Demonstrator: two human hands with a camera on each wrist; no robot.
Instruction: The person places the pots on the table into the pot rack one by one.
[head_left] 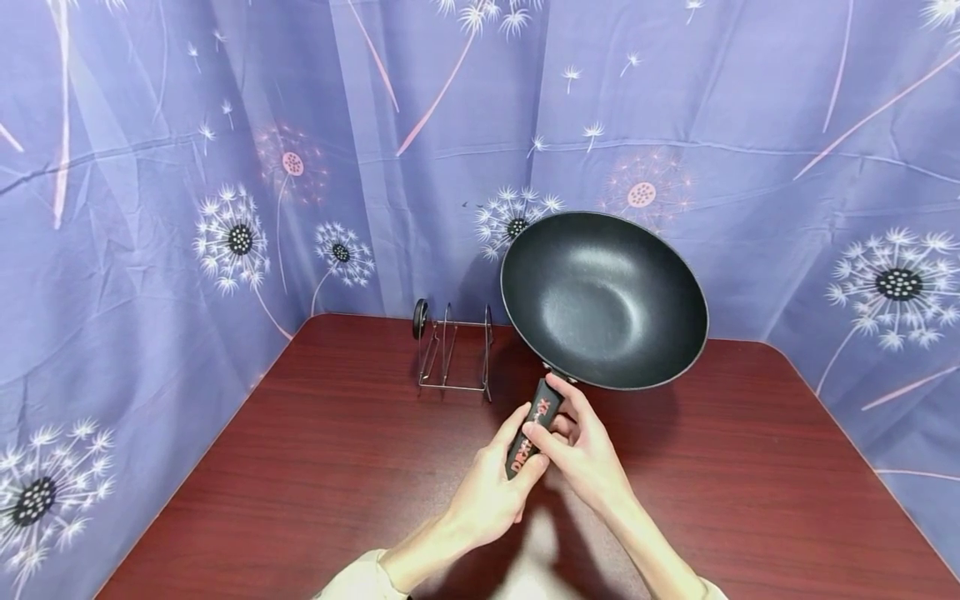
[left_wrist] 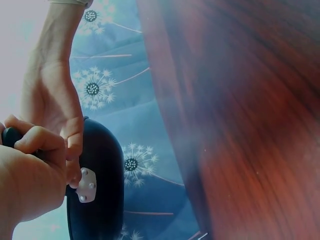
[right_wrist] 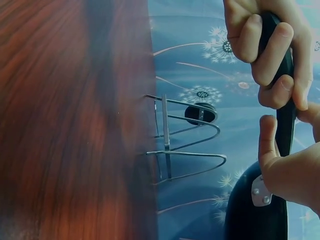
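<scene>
Above the table hangs a black wok [head_left: 603,300], tilted so that its hollow inside faces the head camera. Its long black handle [head_left: 545,403] bears red and white lettering and points down toward the person. My left hand [head_left: 491,492] grips the handle's lower part; in the right wrist view its fingers [right_wrist: 272,60] curl round it. My right hand [head_left: 588,454] holds the handle nearer the bowl, thumb on top. A riveted metal bracket [left_wrist: 86,186] joins handle and bowl, and the wok's outer side shows in both wrist views.
A wire rack [head_left: 453,387] with upright loops stands on the dark red wooden table [head_left: 337,467], left of the wok. A black round piece [head_left: 421,319] is at its left end. Blue curtains [head_left: 450,192] with dandelion prints hang behind and beside the table.
</scene>
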